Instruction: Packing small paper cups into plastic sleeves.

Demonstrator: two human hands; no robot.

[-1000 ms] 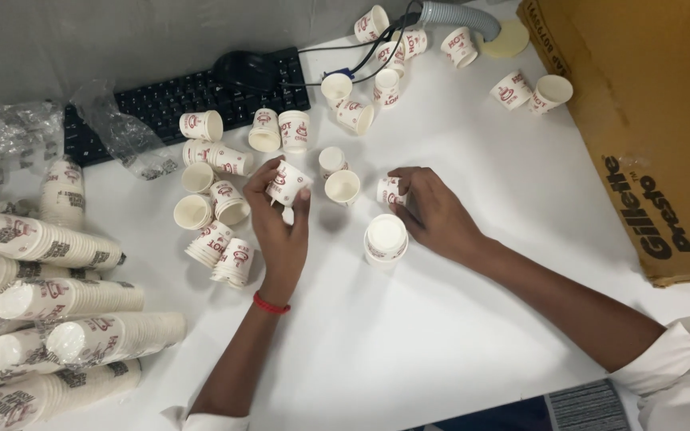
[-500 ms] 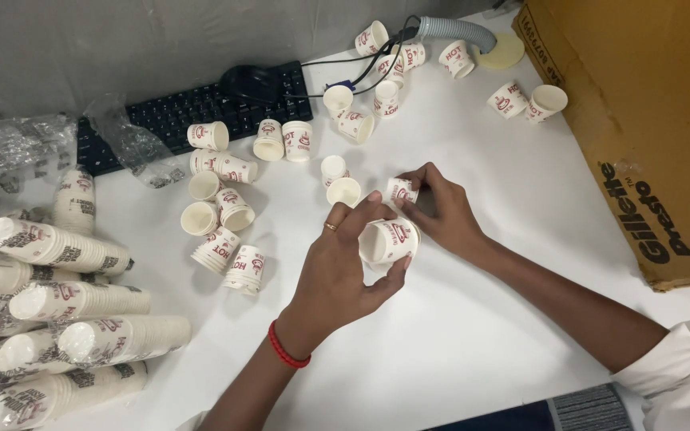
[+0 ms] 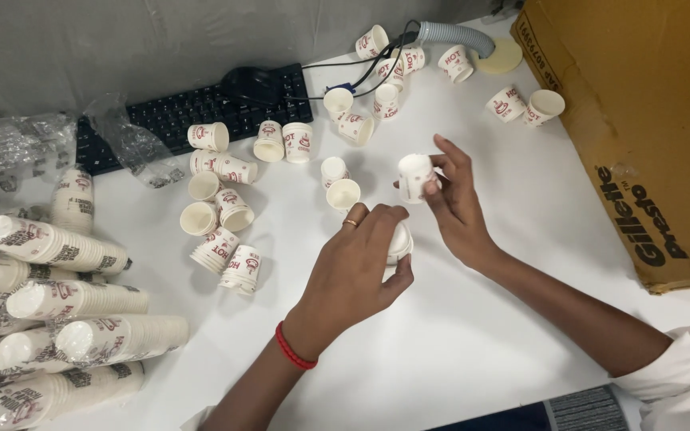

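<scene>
My left hand [image 3: 357, 259] is closed around a small white paper cup [image 3: 398, 243] low over the white table [image 3: 473, 335]. It wears a ring and a red wristband. My right hand [image 3: 457, 203] pinches another small paper cup [image 3: 415, 175] by its side, lifted a little above the table. Two loose cups [image 3: 339, 183] stand just left of that cup. Several more small cups with red print [image 3: 229, 211] lie scattered to the left and toward the back.
Long stacks of nested cups in plastic sleeves [image 3: 49, 319] lie at the left. A black keyboard [image 3: 193, 112] with a mouse and crumpled plastic wrap [image 3: 9, 148] sit at the back. A large cardboard box [image 3: 640, 104] stands at the right. A grey hose [image 3: 453, 33] lies at the back.
My left hand moved from the cluster of cups on the left to the middle and took hold of the cup there. My right hand lifted its cup up off the table.
</scene>
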